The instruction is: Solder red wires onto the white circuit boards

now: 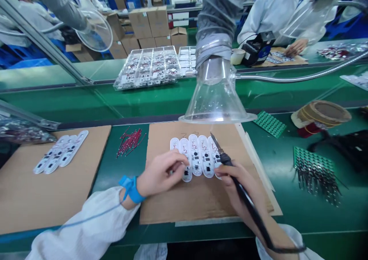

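A row of several white oblong circuit boards [198, 154] lies on a brown cardboard sheet [201, 198]. My left hand [161, 173], with a blue wrist strap [130, 189], rests on the left end of the row, fingers curled and pressing on a board. My right hand [235, 183] grips a black soldering iron [222, 154]; its tip points up and left over the right end of the row. A clear fume-extraction funnel [215, 95] hangs just behind the boards.
A second cardboard sheet [34, 198] on the left carries another set of white boards [61, 150]. Red wires [129, 141] lie between the sheets. Green pin trays [270, 124], black-tipped pins [316, 175] and tape rolls [322, 114] sit right. Clear trays of parts [149, 66] and other workers are beyond.
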